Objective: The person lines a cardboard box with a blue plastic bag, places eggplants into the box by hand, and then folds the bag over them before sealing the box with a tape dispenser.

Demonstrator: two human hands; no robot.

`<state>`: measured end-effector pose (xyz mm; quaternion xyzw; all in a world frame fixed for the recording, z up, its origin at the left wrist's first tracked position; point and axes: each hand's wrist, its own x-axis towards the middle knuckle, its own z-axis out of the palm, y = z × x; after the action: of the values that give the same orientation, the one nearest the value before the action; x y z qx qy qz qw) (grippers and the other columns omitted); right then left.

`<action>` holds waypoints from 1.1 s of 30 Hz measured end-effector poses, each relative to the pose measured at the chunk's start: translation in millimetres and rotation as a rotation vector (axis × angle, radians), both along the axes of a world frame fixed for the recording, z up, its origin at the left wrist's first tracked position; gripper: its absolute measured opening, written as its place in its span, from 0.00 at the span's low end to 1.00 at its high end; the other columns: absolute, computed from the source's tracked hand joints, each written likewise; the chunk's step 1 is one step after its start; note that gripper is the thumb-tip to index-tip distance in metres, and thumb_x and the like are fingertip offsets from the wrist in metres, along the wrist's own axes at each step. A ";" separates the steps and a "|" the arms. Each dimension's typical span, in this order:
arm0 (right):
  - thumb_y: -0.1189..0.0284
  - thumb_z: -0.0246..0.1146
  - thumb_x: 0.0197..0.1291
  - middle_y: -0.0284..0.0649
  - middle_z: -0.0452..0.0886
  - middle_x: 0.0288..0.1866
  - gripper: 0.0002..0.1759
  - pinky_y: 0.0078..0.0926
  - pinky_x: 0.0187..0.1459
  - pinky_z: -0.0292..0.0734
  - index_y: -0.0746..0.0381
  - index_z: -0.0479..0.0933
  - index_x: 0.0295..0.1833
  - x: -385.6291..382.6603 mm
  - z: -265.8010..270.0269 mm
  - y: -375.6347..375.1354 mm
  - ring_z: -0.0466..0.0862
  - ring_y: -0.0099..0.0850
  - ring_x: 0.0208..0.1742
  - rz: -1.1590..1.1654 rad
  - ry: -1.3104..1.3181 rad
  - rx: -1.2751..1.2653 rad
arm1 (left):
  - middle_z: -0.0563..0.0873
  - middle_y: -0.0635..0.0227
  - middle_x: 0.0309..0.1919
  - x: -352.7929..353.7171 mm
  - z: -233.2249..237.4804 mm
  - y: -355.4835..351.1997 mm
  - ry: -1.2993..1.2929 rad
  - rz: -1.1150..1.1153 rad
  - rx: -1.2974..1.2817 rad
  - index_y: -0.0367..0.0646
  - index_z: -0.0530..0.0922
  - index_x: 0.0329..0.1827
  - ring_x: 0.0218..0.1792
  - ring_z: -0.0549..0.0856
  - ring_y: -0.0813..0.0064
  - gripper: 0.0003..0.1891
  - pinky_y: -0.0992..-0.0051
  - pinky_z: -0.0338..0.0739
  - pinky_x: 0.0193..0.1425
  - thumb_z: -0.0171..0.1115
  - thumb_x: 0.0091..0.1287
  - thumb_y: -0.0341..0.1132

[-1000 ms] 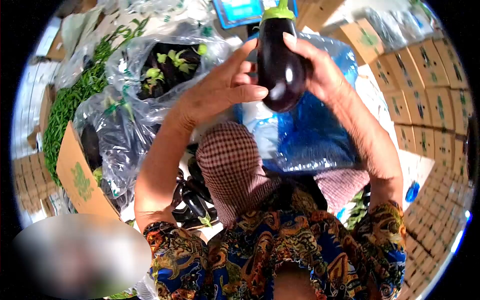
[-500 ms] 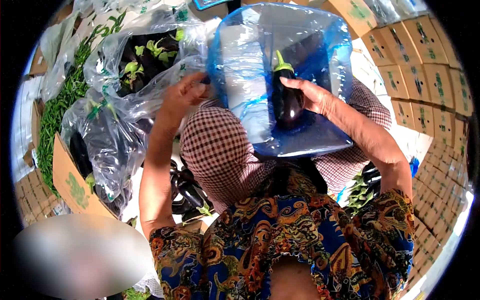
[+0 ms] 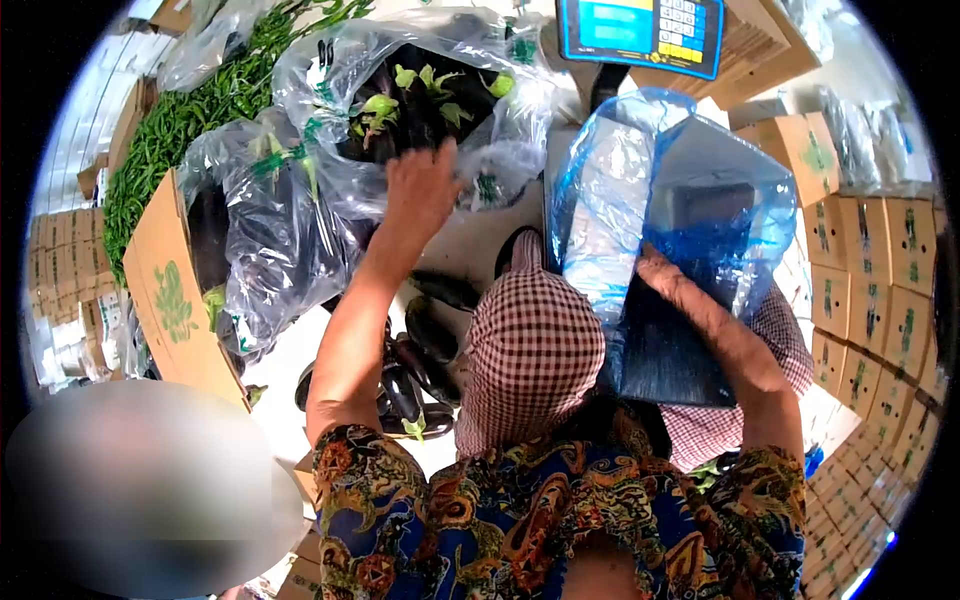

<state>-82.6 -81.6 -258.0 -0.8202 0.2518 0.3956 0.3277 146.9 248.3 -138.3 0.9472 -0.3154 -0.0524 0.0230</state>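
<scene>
My left hand [image 3: 425,182] reaches over the near edge of a clear plastic bag [image 3: 318,75] of eggplants [image 3: 405,110] with green caps. Its fingers point toward the eggplants, somewhat blurred, with nothing visible in them. On the right, my right hand [image 3: 662,275] is inside a blue-tinted plastic bag [image 3: 770,190] lined up over a dark container [image 3: 670,350] at my lap. Those fingers go behind the pale fold of the bag, so whatever they touch is hidden. No eggplant shows in that bag from here.
A scale with a blue-framed display [image 3: 640,35] stands beyond the blue bag. Green chili peppers [image 3: 190,125] are heaped at far left, behind a cardboard box [image 3: 180,290] with bagged eggplants. Loose eggplants [image 3: 430,328] lie by my knee. Stacked cartons [image 3: 870,290] line the right.
My left hand has moved from beside the blue bag to the open bag of eggplants. My right hand, earlier on an eggplant, is now partly behind the bag's fold. The view has shifted.
</scene>
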 end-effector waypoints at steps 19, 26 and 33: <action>0.46 0.51 0.65 0.60 0.47 0.78 0.42 0.40 0.76 0.49 0.59 0.51 0.77 -15.1 -36.6 -14.2 0.49 0.55 0.78 0.086 0.047 0.066 | 0.75 0.46 0.53 122.2 -81.4 -169.3 0.213 0.778 -0.509 0.32 0.60 0.63 0.56 0.77 0.46 0.40 0.51 0.76 0.56 0.70 0.53 0.44; 0.54 0.60 0.60 0.56 0.59 0.75 0.44 0.39 0.73 0.55 0.62 0.53 0.76 -2.8 -16.3 -6.2 0.60 0.49 0.75 -0.087 -0.056 0.162 | 0.81 0.54 0.49 149.4 -101.8 -133.2 0.822 0.910 -1.397 0.42 0.69 0.59 0.49 0.81 0.53 0.30 0.57 0.79 0.49 0.71 0.57 0.43; 0.59 0.66 0.58 0.51 0.66 0.72 0.44 0.36 0.73 0.58 0.63 0.56 0.75 16.0 22.5 3.1 0.64 0.44 0.73 -0.264 -0.053 0.313 | 0.81 0.59 0.45 118.8 -83.0 -49.1 1.571 0.837 -2.133 0.43 0.74 0.55 0.41 0.82 0.63 0.20 0.69 0.77 0.36 0.63 0.67 0.45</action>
<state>-66.7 -78.5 -235.6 -0.7291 0.2839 0.3619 0.5068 265.7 199.2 -221.4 0.2180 0.1968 -0.2914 0.9104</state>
